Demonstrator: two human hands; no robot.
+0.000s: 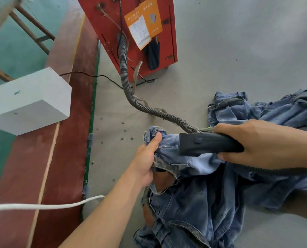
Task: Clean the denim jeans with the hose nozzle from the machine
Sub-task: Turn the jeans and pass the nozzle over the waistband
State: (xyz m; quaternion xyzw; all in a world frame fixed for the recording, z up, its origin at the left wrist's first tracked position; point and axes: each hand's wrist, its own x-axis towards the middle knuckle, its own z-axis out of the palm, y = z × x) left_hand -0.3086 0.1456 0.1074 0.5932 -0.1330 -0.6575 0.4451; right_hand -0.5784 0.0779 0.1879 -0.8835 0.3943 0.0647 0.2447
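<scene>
One heap of faded blue denim jeans point(211, 194) lies crumpled on the grey desk point(220, 51), spreading from the lower centre to the right edge; how many garments make up the heap cannot be told. The cloth is a twill weave, worn pale at the folds, with darker stitched seams and a frayed, soiled hem.

One black plastic hose nozzle point(202, 144), smooth and tapered with a blunt rectangular mouth and one small raised button, lies against a bunched fold of the denim. The right hand point(262, 144) is wrapped around the rear of the nozzle, fingers curled under it. The left hand point(147, 160) grasps the bunched fold just beside the nozzle mouth, thumb pressed on top of the cloth.

One grey ribbed flexible hose point(126, 76) runs in a curve from the nozzle across the desk to one red box-shaped metal machine point(160, 56). The machine carries one orange label point(149, 17) overlaid with one white paper sheet, and one dark pouch hangs below.

One thin black cable point(95, 76) crosses the desk edge. One white rectangular block point(29, 101) sits to the left over a red and green floor point(59, 149). One white cord point(41, 205) crosses the lower left. Small dark specks dot the desk near the left hand.
</scene>
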